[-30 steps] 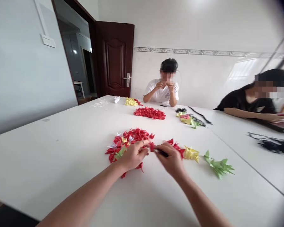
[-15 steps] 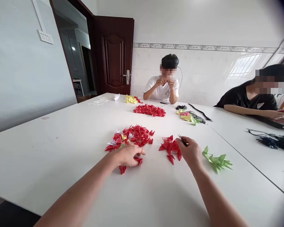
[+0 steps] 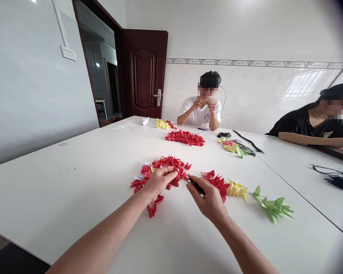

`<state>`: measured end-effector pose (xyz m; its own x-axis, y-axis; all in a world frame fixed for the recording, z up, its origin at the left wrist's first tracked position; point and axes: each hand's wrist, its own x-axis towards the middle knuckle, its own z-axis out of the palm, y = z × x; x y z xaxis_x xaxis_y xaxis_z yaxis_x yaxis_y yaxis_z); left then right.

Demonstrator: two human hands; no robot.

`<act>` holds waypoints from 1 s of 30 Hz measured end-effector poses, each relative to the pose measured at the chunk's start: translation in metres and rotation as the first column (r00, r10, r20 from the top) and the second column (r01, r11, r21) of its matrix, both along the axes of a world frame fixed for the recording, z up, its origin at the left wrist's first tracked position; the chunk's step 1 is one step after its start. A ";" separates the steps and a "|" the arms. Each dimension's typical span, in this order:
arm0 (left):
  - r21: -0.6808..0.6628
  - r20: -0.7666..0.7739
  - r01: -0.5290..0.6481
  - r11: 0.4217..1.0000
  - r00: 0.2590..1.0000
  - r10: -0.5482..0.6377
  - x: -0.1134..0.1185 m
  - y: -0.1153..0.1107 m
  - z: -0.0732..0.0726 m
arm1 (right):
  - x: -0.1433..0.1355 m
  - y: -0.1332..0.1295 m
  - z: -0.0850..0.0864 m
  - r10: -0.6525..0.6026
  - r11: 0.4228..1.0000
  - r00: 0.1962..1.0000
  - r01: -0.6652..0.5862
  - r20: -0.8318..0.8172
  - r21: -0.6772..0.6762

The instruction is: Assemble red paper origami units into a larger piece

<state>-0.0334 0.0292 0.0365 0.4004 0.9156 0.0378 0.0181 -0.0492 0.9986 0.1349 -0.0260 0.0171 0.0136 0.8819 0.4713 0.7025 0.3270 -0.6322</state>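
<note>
My left hand (image 3: 159, 183) is closed, pinching a red folded paper crane (image 3: 175, 172) between thumb and fingers. My right hand (image 3: 210, 198) grips dark tweezers (image 3: 197, 185), their tips pointing left at the crane; I cannot tell whether they touch it. Behind my left hand lies a heap of red paper cranes (image 3: 171, 161), mixed with a few white and yellow ones. A couple of loose red cranes (image 3: 153, 208) lie below my left wrist. Just beyond my right hand is a smaller red cluster (image 3: 217, 183), with yellow cranes (image 3: 238, 191) beside it and green cranes (image 3: 274, 207) farther right.
Across the white table (image 3: 88, 201) sits a person in white (image 3: 201, 110); another in black (image 3: 308, 125) leans in at the right. Farther back lie a red crane pile (image 3: 185, 137), yellow cranes (image 3: 161, 123), white strings (image 3: 127, 126) and black cords (image 3: 340, 183).
My left hand has lifted a red crane off the table. My right hand has moved left with the tweezers toward it, uncovering the yellow cranes. The view has shifted slightly.
</note>
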 end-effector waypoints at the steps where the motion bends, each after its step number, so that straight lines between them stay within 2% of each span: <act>1: -0.015 0.009 -0.009 1.000 1.000 0.009 0.001 0.000 -0.001 | -0.003 -0.002 0.000 0.025 1.000 0.999 -0.025 0.022 0.005; 5: -0.036 0.026 -0.036 0.999 0.999 0.037 0.001 0.000 -0.005 | -0.006 -0.005 -0.001 0.063 0.996 0.991 -0.071 0.117 0.063; 12: -0.046 -0.040 -0.021 0.999 0.999 0.020 0.001 -0.002 -0.005 | -0.003 -0.002 -0.005 0.008 0.991 0.964 -0.043 0.266 0.123; 19: 0.031 -0.149 0.056 0.998 0.987 -0.051 0.004 -0.007 -0.007 | -0.004 0.001 -0.009 -0.063 0.991 0.955 0.025 0.290 0.133; 30: 0.009 -0.174 0.055 0.998 0.983 -0.052 0.004 -0.004 -0.009 | -0.002 0.004 -0.010 -0.054 0.994 0.946 0.020 0.321 0.108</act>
<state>-0.0297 0.0248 0.0276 0.4504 0.8925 -0.0239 0.1879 -0.0686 0.9798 0.1325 -0.0223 0.0068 -0.1225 0.8305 0.5433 0.8761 0.3477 -0.3339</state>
